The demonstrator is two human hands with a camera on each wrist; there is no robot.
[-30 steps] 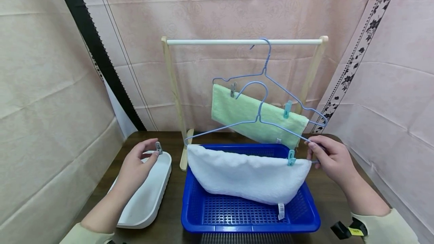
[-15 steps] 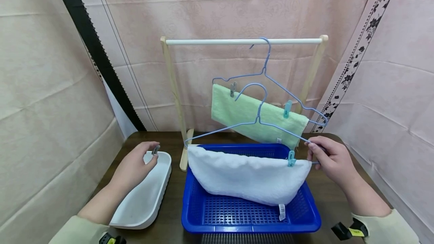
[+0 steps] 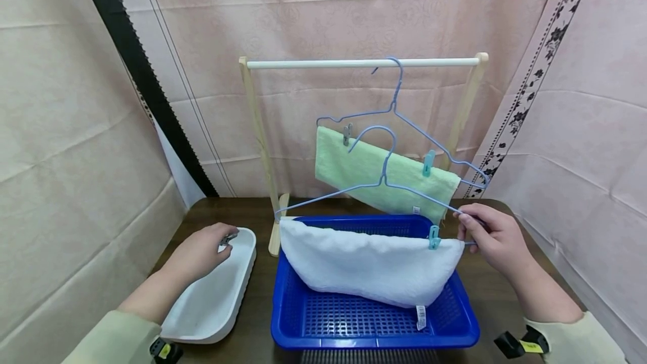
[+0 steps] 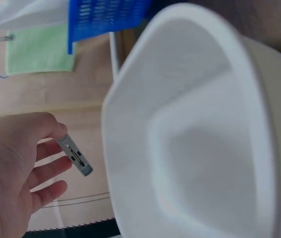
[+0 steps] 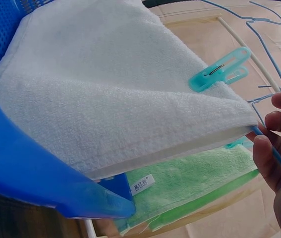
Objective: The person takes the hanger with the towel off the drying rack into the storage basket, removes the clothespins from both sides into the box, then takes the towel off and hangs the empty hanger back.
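Note:
My left hand pinches a grey clothespin between thumb and index finger, over the white tray. My right hand grips the right end of a blue wire hanger. Over that hanger's lower bar hangs a folded white towel, its lower part inside the blue basket. One teal clothespin clips the towel near its right end; no clip shows at its left end.
Behind, a green towel hangs on a second blue hanger from the rack's white bar, with a grey clothespin and a teal clothespin on it. A wooden rack foot stands beside the basket.
My left hand has moved slightly down over the tray, and the clothespin in it has tipped from upright toward flat. My right hand, the hanger and the white towel have barely moved.

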